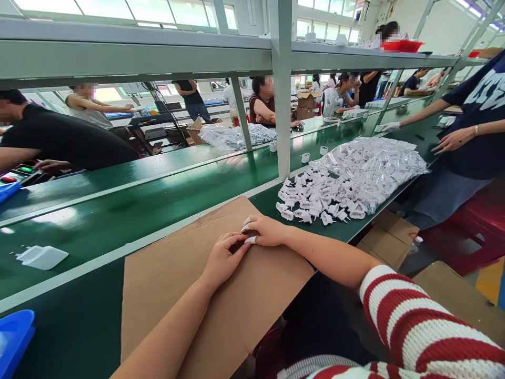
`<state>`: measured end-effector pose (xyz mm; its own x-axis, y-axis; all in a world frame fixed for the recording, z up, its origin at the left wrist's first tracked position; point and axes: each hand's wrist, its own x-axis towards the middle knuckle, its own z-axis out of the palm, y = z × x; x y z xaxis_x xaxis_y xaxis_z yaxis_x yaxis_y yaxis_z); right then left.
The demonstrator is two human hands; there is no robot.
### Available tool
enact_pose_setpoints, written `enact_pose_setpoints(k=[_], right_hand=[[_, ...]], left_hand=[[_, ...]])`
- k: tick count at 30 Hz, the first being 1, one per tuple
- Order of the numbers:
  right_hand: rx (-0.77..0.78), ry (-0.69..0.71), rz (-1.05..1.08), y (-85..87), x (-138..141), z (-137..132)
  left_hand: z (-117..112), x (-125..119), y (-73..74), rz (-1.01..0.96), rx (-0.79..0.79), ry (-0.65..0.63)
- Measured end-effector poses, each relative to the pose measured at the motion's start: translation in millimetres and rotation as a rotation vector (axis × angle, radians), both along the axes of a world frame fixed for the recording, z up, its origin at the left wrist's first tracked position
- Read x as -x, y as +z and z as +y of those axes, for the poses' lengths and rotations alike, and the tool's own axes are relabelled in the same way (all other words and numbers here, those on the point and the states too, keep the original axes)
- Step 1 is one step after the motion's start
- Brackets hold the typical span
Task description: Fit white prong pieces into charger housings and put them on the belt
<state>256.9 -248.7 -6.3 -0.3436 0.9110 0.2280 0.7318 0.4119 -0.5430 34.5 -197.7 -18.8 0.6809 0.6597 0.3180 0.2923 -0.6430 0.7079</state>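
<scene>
Both my hands rest together on a brown cardboard sheet point(165, 295) that lies on the green workbench. My left hand point(223, 259) has its fingers curled, and their tips touch my right hand point(265, 230). The right hand's fingers are bent and pressed together, with white finger cots on some tips. Whether anything small sits between the hands is hidden. A pile of small white plastic plug parts point(315, 202) lies just right of the hands. Behind the pile is a clear bag point(369, 166) full of the same parts.
A white charger point(41, 257) lies on the green conveyor belt point(130, 210) at left. A blue tray corner point(13, 337) shows at bottom left. A grey frame post point(282, 105) stands ahead. Other people work across the belt and at right. Cardboard boxes point(389, 239) sit below the bench.
</scene>
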Motion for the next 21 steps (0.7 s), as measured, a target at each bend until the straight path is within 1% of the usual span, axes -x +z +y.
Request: enact_pose_setpoints(k=[7, 14, 21], right_hand=[[0.001, 0.004, 0.008, -1.8, -0.8, 1.1], [0.021, -0.002, -0.018, 0.2, -0.4, -0.5], [-0.001, -0.001, -0.007, -0.6, -1.3, -0.7]], left_hand=[[-1.8, -0.9, 2.2, -0.004, 0.009, 0.0], [-1.8, -1.0, 1.5, 0.007, 0.039, 0.003], [-1.2, -1.0, 1.2, 0.007, 0.022, 0.003]])
